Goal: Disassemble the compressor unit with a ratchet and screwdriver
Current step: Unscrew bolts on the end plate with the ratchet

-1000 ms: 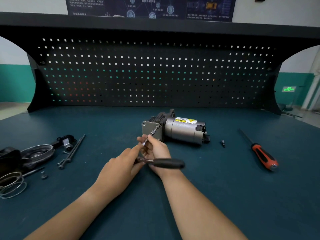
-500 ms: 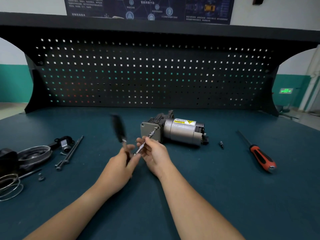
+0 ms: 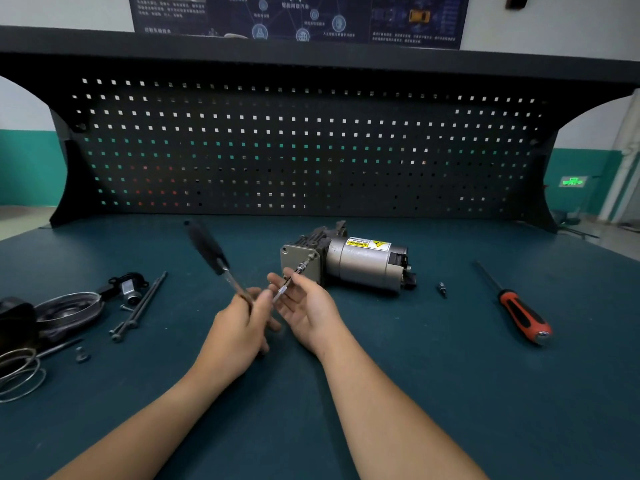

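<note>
- A person's left hand grips the ratchet near its head end. The fingers are curled round the metal shank, and the blurred black handle angles up and away to that hand's left.
- The right hand lies palm up just beside the left, its fingers loose and spread. A slim extension bar rests across the fingertips; no pinch on it is visible.
- The bar's near, knurled end sits between the two hands. Its far end meets a fastener on the end plate of the compressor unit.
- The compressor lies on its side on the dark green bench top, just beyond the right hand's fingers, with its yellow warning label facing up.
- Well to the right of the right hand lies a red-and-black screwdriver. A small loose bit lies between it and the compressor.
- To the left of the left hand, apart from it, lie two long bolts, a round metal cover, a small black fitting and coiled wire rings.
- A black pegboard stands beyond both hands.
</note>
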Demonstrator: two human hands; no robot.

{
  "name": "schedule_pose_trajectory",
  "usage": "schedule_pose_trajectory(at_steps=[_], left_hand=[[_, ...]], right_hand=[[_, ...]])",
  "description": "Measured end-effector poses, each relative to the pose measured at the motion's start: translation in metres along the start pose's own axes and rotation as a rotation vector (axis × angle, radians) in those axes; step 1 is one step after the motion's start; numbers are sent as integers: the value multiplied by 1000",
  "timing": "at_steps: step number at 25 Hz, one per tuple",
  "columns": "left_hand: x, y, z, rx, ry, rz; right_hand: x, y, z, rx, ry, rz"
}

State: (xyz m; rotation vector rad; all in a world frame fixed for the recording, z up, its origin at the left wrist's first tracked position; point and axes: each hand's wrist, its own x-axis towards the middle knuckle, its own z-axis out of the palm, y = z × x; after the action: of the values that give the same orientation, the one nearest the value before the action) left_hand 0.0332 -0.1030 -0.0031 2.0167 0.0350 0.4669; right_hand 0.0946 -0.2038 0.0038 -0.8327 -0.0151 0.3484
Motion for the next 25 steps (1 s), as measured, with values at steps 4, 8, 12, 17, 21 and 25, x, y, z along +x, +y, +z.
schedule_pose_trajectory(at_steps=[4, 8, 12, 17, 21, 25], left_hand=[[5, -1, -2, -120, 4, -107], [-2, -6, -7, 400, -17, 240], [-3, -4, -9, 905, -32, 425], [1, -6, -5, 179, -43, 129], [7, -6, 5, -326, -48, -161], [2, -5, -2, -113, -41, -61]], right_hand=[[2, 0, -1, -24, -8, -14], [5, 3, -1, -29, 13, -43], [6, 5, 0, -27, 38, -55], [5, 4, -1, -7, 22, -51], [4, 1, -2, -13, 9, -11], [5, 1, -2, -2, 23, -23]])
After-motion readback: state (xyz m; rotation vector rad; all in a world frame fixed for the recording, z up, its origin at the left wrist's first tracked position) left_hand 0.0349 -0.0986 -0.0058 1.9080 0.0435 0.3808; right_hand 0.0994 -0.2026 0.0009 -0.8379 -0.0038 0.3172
